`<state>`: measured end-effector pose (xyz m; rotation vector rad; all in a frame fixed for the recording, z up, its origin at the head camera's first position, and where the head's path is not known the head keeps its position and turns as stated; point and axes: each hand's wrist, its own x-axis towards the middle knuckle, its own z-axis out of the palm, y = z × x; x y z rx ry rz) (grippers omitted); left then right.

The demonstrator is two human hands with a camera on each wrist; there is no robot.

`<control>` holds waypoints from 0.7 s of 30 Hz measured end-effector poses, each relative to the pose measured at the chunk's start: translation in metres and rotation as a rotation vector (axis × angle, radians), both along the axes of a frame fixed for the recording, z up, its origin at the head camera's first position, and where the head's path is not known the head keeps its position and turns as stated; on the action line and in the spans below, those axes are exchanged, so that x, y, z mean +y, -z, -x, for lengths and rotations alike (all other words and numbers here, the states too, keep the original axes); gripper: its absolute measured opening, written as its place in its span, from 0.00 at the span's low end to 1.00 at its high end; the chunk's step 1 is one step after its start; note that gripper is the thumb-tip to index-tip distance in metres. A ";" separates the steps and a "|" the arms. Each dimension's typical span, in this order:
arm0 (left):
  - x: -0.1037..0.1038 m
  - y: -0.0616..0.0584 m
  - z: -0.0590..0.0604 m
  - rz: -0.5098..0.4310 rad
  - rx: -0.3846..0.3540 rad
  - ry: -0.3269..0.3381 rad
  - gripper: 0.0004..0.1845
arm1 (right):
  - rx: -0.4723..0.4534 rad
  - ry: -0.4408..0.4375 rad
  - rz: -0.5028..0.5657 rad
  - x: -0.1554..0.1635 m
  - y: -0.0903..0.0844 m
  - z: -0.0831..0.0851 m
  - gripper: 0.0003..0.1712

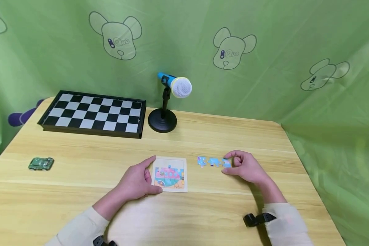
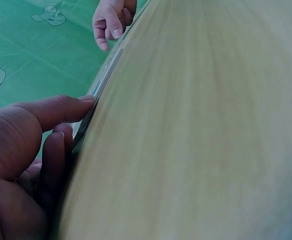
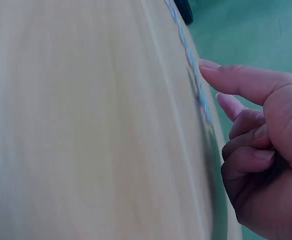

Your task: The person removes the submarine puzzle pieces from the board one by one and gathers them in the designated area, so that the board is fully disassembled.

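A square jigsaw puzzle board (image 1: 170,177) lies on the table, its lower part filled with a pink and teal picture, its upper part bare. My left hand (image 1: 136,181) holds it by the left side, index finger at the top corner and thumb at the bottom one. To its right, blue jigsaw pieces lie in a row: a left piece (image 1: 201,161), a middle piece (image 1: 214,162) and a right piece (image 1: 226,163). Thumb and index finger of my right hand (image 1: 247,167) pinch the right piece from below and above; the other fingers curl in.
A folded chessboard (image 1: 93,114) lies at the back left, beside a blue toy microphone (image 1: 181,87) on a black stand (image 1: 162,120). On the left is a green toy car (image 1: 41,164). Green curtain (image 1: 184,41) hangs behind the wooden table (image 1: 203,218).
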<state>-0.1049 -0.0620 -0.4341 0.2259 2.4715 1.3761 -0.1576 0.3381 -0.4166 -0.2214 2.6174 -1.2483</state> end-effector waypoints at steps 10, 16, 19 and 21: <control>0.000 0.001 0.001 0.000 0.012 0.003 0.59 | 0.041 -0.053 0.080 -0.045 -0.007 -0.001 0.26; -0.001 0.001 0.001 -0.001 0.020 0.005 0.59 | 0.048 -0.114 0.091 -0.078 -0.007 0.000 0.26; 0.000 0.000 0.000 0.000 0.017 0.004 0.59 | 0.039 -0.146 0.110 -0.093 -0.007 0.000 0.26; 0.000 0.000 0.000 0.004 0.012 0.003 0.59 | 0.035 -0.172 0.121 -0.102 -0.008 -0.001 0.26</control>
